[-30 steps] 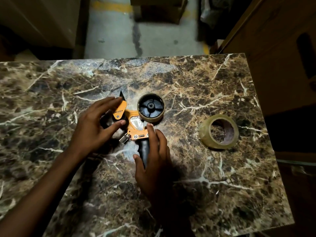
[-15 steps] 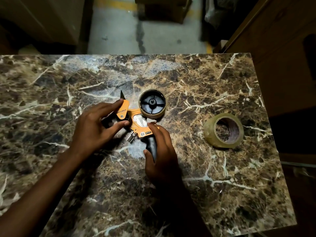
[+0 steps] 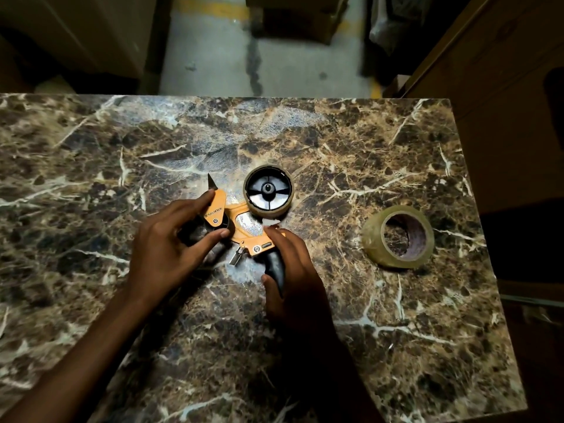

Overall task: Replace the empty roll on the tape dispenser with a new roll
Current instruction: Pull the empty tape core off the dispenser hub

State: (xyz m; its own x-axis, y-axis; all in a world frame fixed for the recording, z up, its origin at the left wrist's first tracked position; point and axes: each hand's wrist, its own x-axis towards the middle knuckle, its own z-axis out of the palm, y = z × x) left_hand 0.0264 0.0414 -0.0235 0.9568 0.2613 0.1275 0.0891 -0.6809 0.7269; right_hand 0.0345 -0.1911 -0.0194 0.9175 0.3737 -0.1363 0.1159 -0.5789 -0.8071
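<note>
Right hand [image 3: 293, 270] wraps the black handle of the orange tape dispenser [image 3: 244, 227], which lies flat mid-tabletop, while the left hand [image 3: 171, 242] pinches its front flap, forefinger on top and thumb below. The empty roll [image 3: 268, 195] sits on the hub at the dispenser's far end, and the new roll [image 3: 398, 236] lies well apart to the right, near the tabletop [image 3: 91, 178] edge, bare marble between them. The dispenser's roller under the left palm is shadowed and hard to make out.
</note>
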